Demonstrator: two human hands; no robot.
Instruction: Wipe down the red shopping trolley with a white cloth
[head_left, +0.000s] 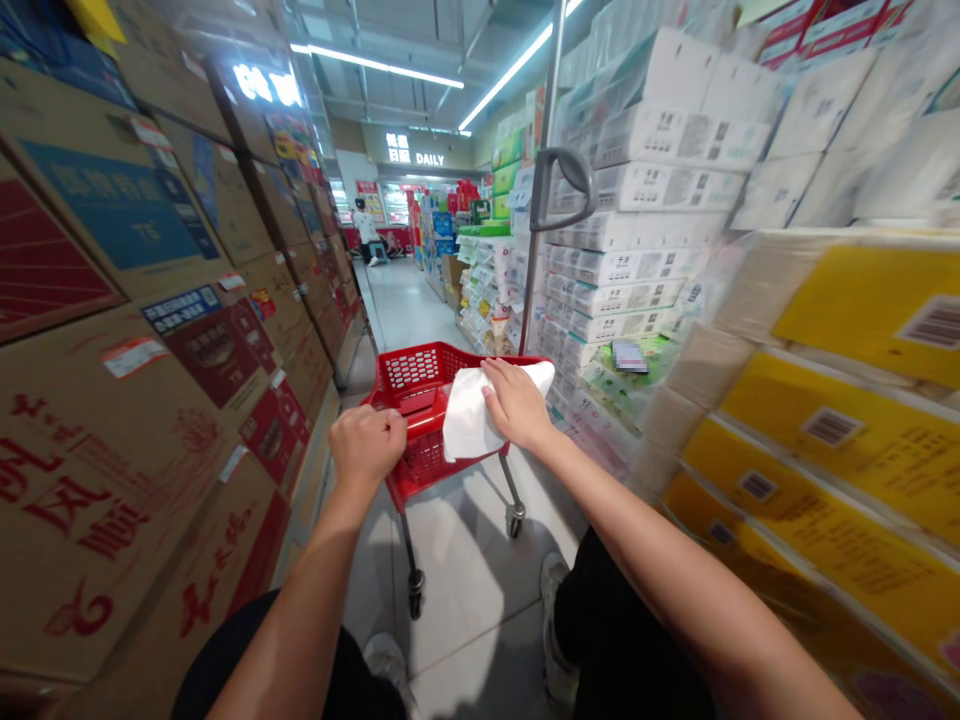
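A red plastic shopping cart (420, 360) on thin metal legs stands right in front of me. My left hand (367, 440) is wrapped around the left end of its red handle. A white cloth (466, 412) drapes over the right part of that handle. With its fingers pressed together, my right hand (516, 402) holds the cloth against the handle; the fingertips curl over the far side, partly out of sight. A tall pole with a grey loop handle (564, 190) rises at the cart's right side; its foot is hidden.
Stacked cartons (97, 430) wall the left side. White tissue packs (637, 200) and yellow packs (825, 400) are piled close on the right. The tiled aisle (397, 300) leads ahead to a person (366, 228) in white beside a small stool.
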